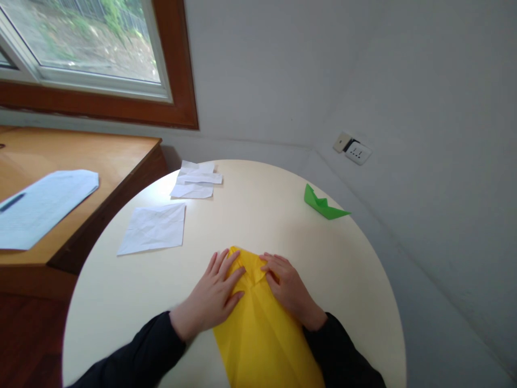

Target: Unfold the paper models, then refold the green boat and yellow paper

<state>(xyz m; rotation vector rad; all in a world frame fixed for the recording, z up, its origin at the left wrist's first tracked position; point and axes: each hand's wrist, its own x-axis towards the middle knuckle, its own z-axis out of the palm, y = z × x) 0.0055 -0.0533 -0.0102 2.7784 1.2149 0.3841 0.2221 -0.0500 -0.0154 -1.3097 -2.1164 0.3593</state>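
A yellow sheet of paper (262,334) lies on the round cream table (347,269), its far end folded to a point. My left hand (212,296) lies flat on the sheet's left side, fingers spread and pressing the fold. My right hand (288,288) presses the right side of the folded tip, fingers curled down onto the paper. Both hands touch the sheet near its far end; neither lifts it. Dark sleeves cover both forearms.
A green folded paper boat (323,203) sits at the table's far right. A creased white sheet (155,229) and smaller white papers (196,180) lie far left. A wooden desk (109,156) with a pale document (40,207) stands left, under a window. Wall sockets (353,150) are behind.
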